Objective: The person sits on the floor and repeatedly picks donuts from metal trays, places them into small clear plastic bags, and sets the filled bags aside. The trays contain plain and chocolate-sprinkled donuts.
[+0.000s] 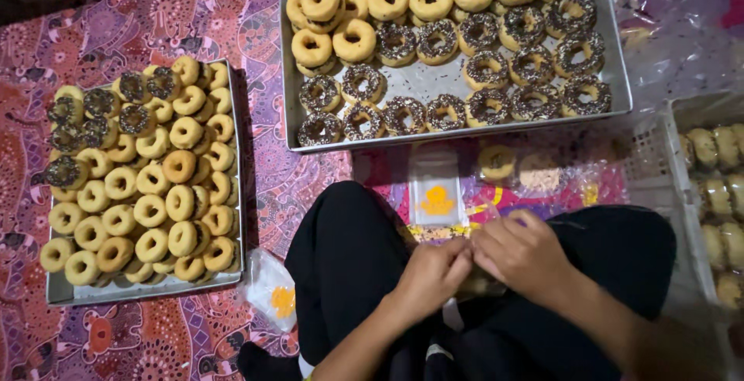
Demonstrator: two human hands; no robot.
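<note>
I see my left hand (434,272) and right hand (521,253) meeting over my lap, both pinched on a small clear bag (465,282) I can barely make out between them. Bagged doughnuts (497,161) already lie ahead on the floor. Most work looks left: the sprinkled tray (403,82) and the plain tray (232,218) are both still full.
</note>
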